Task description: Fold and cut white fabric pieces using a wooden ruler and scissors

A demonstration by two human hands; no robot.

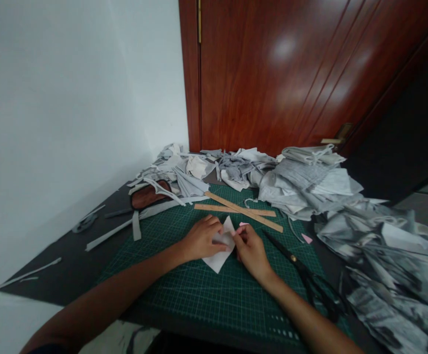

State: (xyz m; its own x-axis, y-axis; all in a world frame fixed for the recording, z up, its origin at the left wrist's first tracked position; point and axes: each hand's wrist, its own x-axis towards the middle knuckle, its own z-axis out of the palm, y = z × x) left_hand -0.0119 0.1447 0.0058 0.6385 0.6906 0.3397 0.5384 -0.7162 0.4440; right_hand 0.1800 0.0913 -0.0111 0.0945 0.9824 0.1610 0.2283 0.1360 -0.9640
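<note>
A small white piece of cloth (215, 260), with a pointed top and bottom, lies on the green cutting mat (199, 295). My left hand (202, 238) grips its left side, the thumb pressed on its face and the fingers bent around the upper part. With closed fingertips, my right hand (249, 248) pinches the right edge of the same piece. Just behind the right fingers, a pink scrap (243, 224) partly shows. Black-handled scissors (293, 258) lie to the right of my right hand, and two crossed wooden rulers (243, 211) rest beyond both hands.
Heaped grey and white cloth (305, 177) stands at the back right, with more crumpled cloth (390, 255) along the right side. Scraps (195, 167) and a brown pouch-like thing (149, 195) lie at the back left. A second pink scrap (307, 238) lies near the mat's right edge.
</note>
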